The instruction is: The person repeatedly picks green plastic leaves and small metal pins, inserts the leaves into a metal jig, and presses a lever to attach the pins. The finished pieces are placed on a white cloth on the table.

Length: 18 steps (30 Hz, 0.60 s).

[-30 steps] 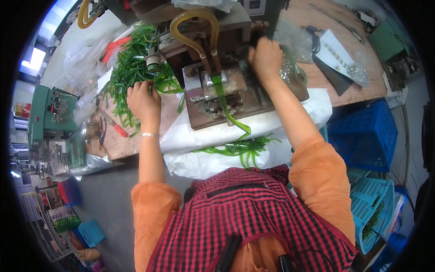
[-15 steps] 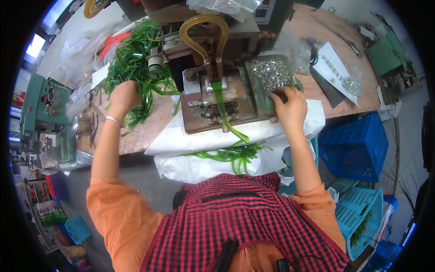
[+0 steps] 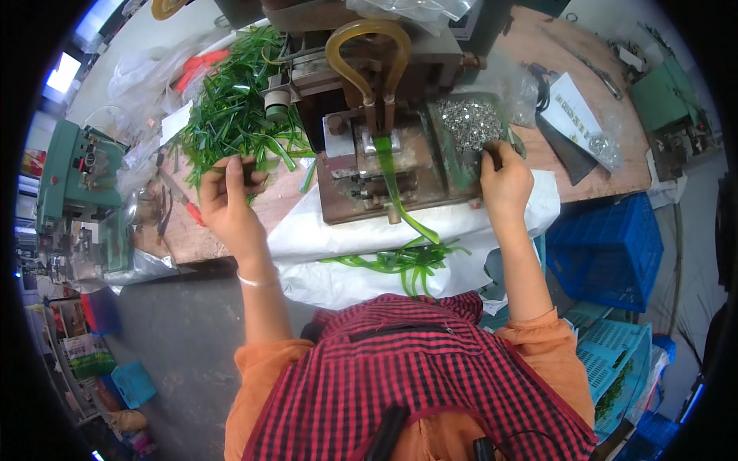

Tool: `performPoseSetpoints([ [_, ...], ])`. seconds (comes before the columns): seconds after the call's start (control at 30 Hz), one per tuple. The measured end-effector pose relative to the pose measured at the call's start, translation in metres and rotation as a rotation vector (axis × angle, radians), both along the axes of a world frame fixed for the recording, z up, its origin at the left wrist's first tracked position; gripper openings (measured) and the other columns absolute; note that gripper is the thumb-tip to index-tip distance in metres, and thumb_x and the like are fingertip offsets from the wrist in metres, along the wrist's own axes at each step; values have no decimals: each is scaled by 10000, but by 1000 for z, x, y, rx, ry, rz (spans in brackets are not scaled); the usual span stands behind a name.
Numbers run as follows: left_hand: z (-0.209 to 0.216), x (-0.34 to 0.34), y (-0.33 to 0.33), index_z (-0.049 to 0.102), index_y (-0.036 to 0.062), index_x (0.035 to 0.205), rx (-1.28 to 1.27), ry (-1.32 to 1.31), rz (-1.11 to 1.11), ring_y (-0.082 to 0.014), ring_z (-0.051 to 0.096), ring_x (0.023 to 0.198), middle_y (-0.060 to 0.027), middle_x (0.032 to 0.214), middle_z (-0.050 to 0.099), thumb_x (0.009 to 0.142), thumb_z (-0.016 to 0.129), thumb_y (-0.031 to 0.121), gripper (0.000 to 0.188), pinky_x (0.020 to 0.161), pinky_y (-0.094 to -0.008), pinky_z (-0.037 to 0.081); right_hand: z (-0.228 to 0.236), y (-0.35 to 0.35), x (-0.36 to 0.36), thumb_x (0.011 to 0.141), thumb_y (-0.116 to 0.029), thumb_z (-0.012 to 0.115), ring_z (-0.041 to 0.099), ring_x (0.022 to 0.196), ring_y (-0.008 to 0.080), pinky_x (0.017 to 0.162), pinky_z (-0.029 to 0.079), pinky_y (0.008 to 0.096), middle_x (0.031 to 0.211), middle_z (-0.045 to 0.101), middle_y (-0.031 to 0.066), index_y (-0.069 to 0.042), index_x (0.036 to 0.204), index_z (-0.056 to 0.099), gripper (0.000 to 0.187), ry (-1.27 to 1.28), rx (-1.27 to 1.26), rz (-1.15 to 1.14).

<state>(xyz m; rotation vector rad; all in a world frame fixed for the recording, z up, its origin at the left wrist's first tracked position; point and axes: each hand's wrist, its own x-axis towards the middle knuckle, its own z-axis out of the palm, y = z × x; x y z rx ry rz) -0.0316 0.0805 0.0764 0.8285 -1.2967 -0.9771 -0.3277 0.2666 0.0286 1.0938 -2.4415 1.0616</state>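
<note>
My left hand (image 3: 233, 201) is closed, with a blurred green strip (image 3: 257, 177) at its fingers. It is at the near edge of a heap of glossy green strips (image 3: 238, 100). My right hand (image 3: 507, 183) pinches at the near right side of a green tray (image 3: 463, 175) of small silvery metal pieces (image 3: 469, 123). Whatever its fingertips hold is too small to make out. Between my hands stands a metal press (image 3: 346, 192). One long green strip (image 3: 398, 201) hangs from under its head toward me, touched by neither hand.
More green strips (image 3: 400, 260) lie on a white sheet (image 3: 307, 265) at the table's front edge. A paper card (image 3: 565, 107) and a small clear bag (image 3: 603, 150) lie at right. Blue crates (image 3: 603, 246) stand below. Red-handled tool (image 3: 194, 211) lies at left.
My left hand has come back toward me and to the right from the heap, now with a green strip at its fingers. My right hand has drawn slightly back, its fingers more tightly pinched.
</note>
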Motion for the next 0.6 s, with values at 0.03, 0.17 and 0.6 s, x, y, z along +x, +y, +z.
performPoseSetpoints([
  [0.03, 21, -19, 22, 623, -21, 996, -175, 58, -65, -162, 667, 708, -135, 923, 704, 980, 585, 82, 111, 600, -234, 521, 0, 0, -3, 847, -106, 648, 656, 785, 365, 712, 515, 437, 853, 695, 173, -58, 962, 707, 138, 32, -30, 38],
  [0.17, 71, -39, 68, 664, 8, 1020, -974, -440, -605, -265, 700, 852, -133, 992, 702, 858, 680, 60, 171, 660, -334, 540, 2, -2, -8, 842, -77, 652, 673, 833, 321, 745, 526, 395, 879, 696, 177, -37, 1009, 709, 181, 25, -24, 48],
  [0.6, 92, -36, 32, 611, -29, 1005, -292, 147, -311, -152, 665, 635, -163, 884, 706, 959, 631, 59, 102, 560, -212, 521, 76, -75, 89, 801, -15, 724, 641, 843, 119, 734, 497, 248, 887, 687, 92, 44, 1200, 548, 440, -946, -562, 559],
])
